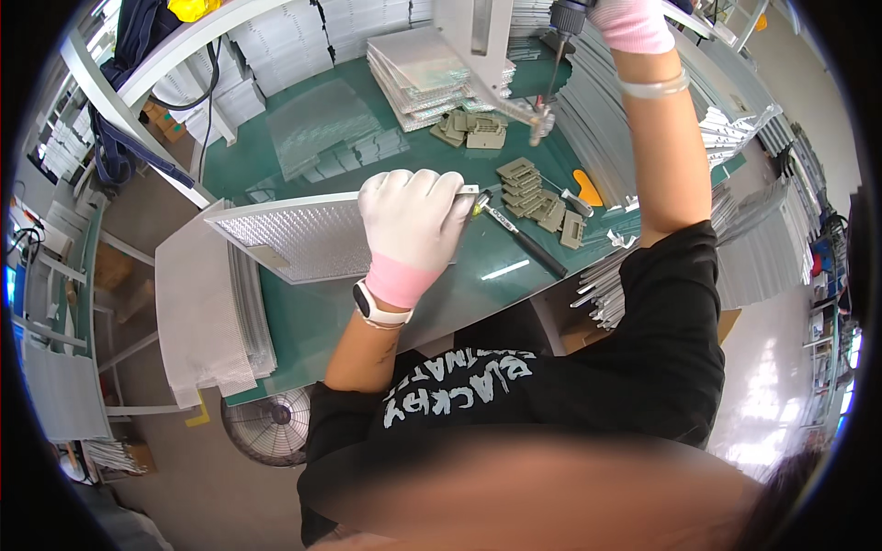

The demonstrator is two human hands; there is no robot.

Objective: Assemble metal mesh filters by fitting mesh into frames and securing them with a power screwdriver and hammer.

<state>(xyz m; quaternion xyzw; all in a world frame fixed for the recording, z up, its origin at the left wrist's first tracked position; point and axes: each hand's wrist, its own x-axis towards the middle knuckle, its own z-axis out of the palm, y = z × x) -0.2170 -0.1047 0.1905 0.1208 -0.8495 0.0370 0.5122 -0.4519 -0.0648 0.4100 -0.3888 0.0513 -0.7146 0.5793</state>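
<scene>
My left hand [411, 220], in a white and pink glove, is closed over the top edge of a thin framed panel [317, 241] with a textured silver face. The panel stands on edge, tilted, on the green tabletop [386, 317]. At the upper right my right hand [632, 23], also gloved, is wrapped round a dark electric screwdriver [569, 16], partly cut off by the frame. Its long thin bit points down toward a small metallic fitting [542, 121]. A hammer [525, 243] with a black handle lies just right of the panel's end.
Grey-green plastic brackets [522, 188] lie in piles, with more brackets [485, 130] farther back beside stacked clear-wrapped panels [418, 73]. An orange tool [588, 188] lies near long metal strips [602, 101]. Stacked sheets [197, 294] overhang the table's left end, above a floor fan [271, 424].
</scene>
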